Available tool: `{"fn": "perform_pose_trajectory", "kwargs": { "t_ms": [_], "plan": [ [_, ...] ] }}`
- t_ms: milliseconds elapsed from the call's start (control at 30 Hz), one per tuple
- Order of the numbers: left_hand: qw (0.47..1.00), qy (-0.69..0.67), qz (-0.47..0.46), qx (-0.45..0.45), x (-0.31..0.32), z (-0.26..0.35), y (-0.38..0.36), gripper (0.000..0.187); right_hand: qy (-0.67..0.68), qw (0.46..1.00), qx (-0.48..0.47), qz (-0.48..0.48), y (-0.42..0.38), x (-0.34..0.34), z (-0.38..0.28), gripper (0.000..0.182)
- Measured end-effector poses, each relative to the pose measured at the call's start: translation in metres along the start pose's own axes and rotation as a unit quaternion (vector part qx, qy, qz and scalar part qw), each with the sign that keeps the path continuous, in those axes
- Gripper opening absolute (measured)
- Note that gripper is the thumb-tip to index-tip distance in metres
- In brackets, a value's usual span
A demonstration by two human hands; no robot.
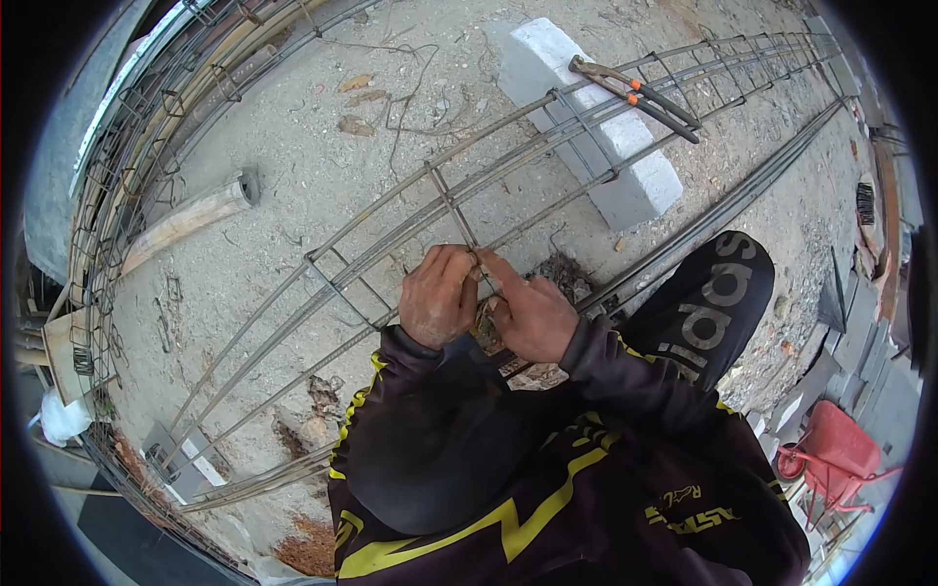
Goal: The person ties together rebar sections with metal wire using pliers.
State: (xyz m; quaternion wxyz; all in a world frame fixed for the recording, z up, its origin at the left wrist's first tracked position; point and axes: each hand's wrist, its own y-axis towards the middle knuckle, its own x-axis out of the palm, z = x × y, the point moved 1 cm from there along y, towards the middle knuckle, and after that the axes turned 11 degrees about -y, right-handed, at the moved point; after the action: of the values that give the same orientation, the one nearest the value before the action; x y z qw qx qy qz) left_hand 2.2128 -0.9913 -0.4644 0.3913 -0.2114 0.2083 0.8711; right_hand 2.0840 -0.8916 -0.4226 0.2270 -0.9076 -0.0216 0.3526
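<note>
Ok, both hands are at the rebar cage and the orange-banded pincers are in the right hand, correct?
The pincers aren't in the right hand; the head view shows them lying across the rebar cage, at the pale block. The rest stands.

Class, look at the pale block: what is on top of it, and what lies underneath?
The steel bar cage crosses over the pale block, with orange-banded pincers lying partly above it. What lies directly underneath is covered by the block and cannot be seen.

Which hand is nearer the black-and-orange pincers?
Right. The right hand is below and left of the pincers in the picture; the left hand is farther left.
</note>
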Motion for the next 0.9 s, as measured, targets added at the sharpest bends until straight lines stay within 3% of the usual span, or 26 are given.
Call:
{"fn": "perform_pose_trajectory", "kwargs": {
  "t_ms": [167,267,367,467,600,700,733,833,900],
  "plan": [
    [0.999,0.033,0.004,-0.008,0.001,0.001,-0.006,0.024,-0.004,0.998,-0.069,-0.013,0.018,-0.019,-0.001,0.048],
    [0.997,0.058,0.039,-0.016,0.012,-0.003,-0.009,0.023,-0.041,0.994,-0.01,-0.104,0.025,-0.035,-0.01,0.042],
    [0.996,0.06,0.065,-0.007,0.013,-0.001,-0.011,0.021,-0.091,0.989,-0.045,-0.105,0.033,-0.038,-0.004,0.039],
    [0.996,0.044,0.079,0.01,0.014,0.0,-0.009,0.019,-0.089,0.981,-0.029,-0.169,0.046,-0.053,-0.004,0.038],
    [0.996,0.057,0.071,0.02,0.015,-0.005,-0.011,0.019,-0.274,0.936,-0.082,-0.205,0.079,-0.068,-0.008,0.035],
    [0.996,0.06,0.064,0.022,0.014,-0.006,-0.01,0.019,-0.318,0.914,-0.213,-0.131,0.099,-0.071,-0.003,0.022],
    [0.996,0.059,0.063,0.022,0.014,-0.006,-0.011,0.019,-0.331,0.91,-0.21,-0.139,0.106,-0.065,0.0,0.011],
    [0.997,0.032,0.072,0.006,0.013,-0.003,-0.01,0.024,-0.327,0.894,-0.306,0.016,0.108,-0.042,0.027,0.009],
    [0.996,0.026,0.087,-0.002,0.013,0.002,-0.008,0.025,-0.401,0.867,-0.293,0.043,0.092,-0.045,0.021,0.008]
  ]
}}
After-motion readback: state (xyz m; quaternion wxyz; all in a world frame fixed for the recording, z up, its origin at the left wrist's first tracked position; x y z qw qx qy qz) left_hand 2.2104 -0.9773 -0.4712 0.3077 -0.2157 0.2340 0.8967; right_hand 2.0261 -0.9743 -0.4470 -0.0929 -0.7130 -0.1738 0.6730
